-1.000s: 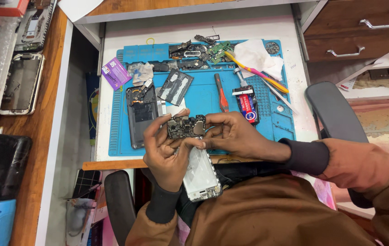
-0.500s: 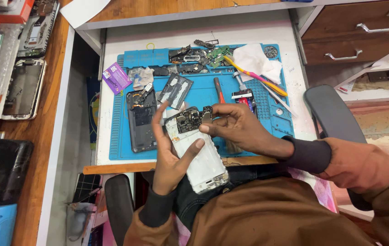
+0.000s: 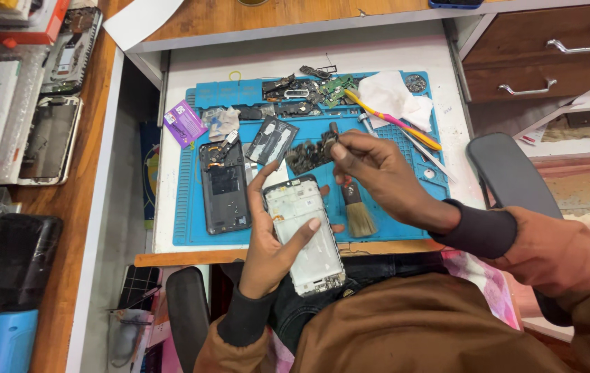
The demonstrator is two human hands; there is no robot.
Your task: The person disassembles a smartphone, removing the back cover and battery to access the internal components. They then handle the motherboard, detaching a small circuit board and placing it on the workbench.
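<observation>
We see the left hand (image 3: 274, 242) gripping a white phone frame (image 3: 306, 231) near the desk edge, while the right hand (image 3: 378, 173) pinches a dark circuit board (image 3: 308, 156) just beyond it. Both hover over a blue work mat (image 3: 391, 221), with a brush (image 3: 358, 214) lying under the right hand and a black phone back (image 3: 224, 190) to the left.

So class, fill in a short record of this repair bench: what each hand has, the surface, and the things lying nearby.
Left hand: left hand grips the opened phone frame, pale inside facing up
Right hand: right hand pinches a dark circuit board above the frame
Surface: blue work mat on a white pull-out shelf
Nearby: brush, black back cover, white tissue
</observation>
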